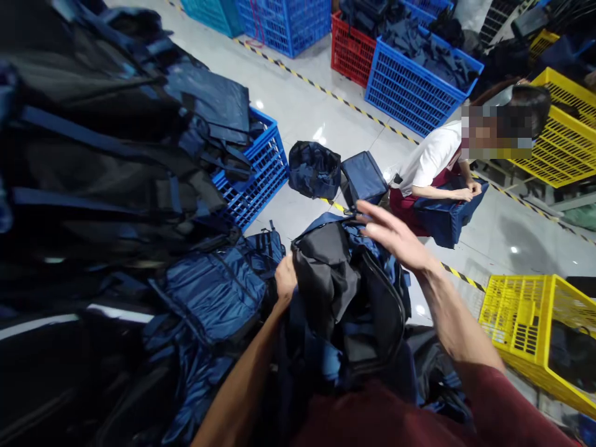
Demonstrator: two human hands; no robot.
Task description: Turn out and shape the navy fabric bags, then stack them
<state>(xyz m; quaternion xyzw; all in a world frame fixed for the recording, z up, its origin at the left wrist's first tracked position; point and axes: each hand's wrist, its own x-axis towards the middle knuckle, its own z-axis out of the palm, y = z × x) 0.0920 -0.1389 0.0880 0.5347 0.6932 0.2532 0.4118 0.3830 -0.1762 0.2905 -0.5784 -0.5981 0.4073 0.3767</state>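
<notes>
A navy and grey fabric bag lies bunched up in front of me, its dark grey lining turned outward. My left hand is closed on the bag's left side, gripping the fabric. My right hand hovers over the bag's upper right edge with fingers stretched out and apart, touching or just above the blue rim. My sleeves are dark red.
A tall heap of dark bags fills the left, over a blue crate. Two navy bags stand on the floor ahead. A seated person in a white shirt handles another bag. Yellow crate at right; blue and red crates behind.
</notes>
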